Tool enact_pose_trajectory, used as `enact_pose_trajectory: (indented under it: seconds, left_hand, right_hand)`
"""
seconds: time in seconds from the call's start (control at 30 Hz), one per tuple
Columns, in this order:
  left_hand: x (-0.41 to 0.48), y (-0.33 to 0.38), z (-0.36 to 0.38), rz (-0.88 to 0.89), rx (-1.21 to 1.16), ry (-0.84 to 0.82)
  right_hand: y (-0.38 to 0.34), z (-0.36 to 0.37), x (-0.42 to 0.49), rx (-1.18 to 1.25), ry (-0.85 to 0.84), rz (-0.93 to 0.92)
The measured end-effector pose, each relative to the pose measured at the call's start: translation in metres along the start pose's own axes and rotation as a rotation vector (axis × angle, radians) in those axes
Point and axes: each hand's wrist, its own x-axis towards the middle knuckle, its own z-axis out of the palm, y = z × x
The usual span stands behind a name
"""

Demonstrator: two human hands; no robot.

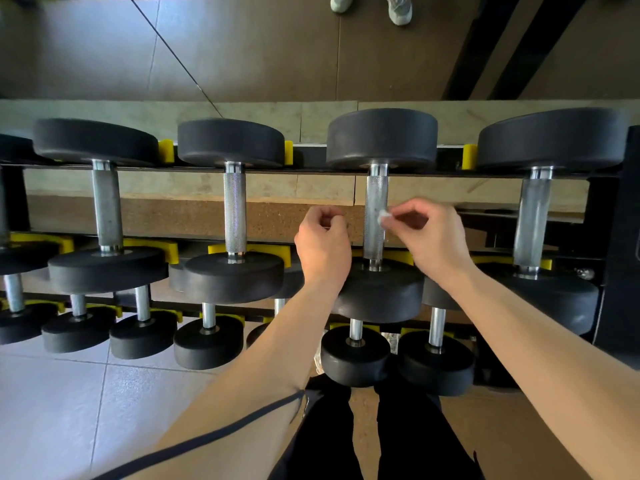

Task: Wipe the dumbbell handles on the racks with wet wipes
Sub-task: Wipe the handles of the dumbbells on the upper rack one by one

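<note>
A row of black dumbbells with knurled steel handles lies across the top tier of the rack. My right hand pinches a small white wet wipe against the right side of the third dumbbell's handle, about halfway along it. My left hand hovers just left of that handle with its fingers curled in; nothing shows in it. It does not touch the handle.
Other handles stand left and right on the same tier. Smaller dumbbells fill the lower tiers near my legs. Yellow cradles line the rails. A mirror behind shows someone's shoes. Tiled floor lies at lower left.
</note>
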Motion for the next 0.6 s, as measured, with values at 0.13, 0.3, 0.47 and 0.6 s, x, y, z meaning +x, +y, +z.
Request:
enact_pose_trajectory:
  seconds: [0.13, 0.3, 0.47, 0.6]
  left_hand:
    - [-0.001, 0.0, 0.0, 0.017, 0.011, -0.004]
    - [0.001, -0.002, 0.001, 0.017, 0.011, -0.005]
    - [0.0, -0.002, 0.001, 0.037, 0.028, -0.019]
    - [-0.004, -0.001, -0.004, 0.159, 0.042, -0.081]
  right_hand:
    - [0.004, -0.008, -0.009, -0.131, -0.198, -0.013]
    - [-0.004, -0.002, 0.011, -0.153, -0.044, -0.167]
    - [-0.014, 0.011, 0.027, -0.111, 0.251, -0.202]
    - [-0.007, 0.012, 0.0, -0.216, 0.072, -0.233]
